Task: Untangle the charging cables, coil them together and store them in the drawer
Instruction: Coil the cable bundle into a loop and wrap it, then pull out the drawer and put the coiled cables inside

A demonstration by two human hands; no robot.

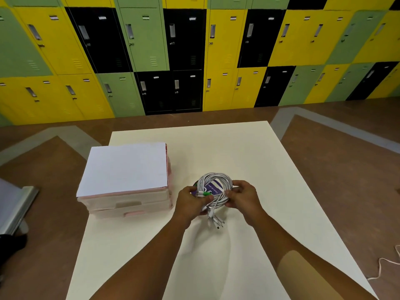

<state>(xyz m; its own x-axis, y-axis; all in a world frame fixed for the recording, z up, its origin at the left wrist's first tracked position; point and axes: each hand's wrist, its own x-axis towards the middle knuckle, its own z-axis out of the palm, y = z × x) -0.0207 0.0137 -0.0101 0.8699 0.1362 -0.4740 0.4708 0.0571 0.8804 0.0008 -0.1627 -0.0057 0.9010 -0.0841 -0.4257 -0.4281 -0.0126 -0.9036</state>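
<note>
Holding coiled white cables (216,178) just right of drawer unit (123,169); left hand (190,202) and right hand (243,197) pinch the loops. Drawers seemingly closed. Risk: freeing one hand lets the coil spring apart and the dangling plug ends (216,221) snag.

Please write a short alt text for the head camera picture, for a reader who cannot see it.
The left hand and the right hand together hold a coil of white charging cables over a cream table. A small drawer unit stands on the table to the left, and coloured lockers line the wall behind.
</note>
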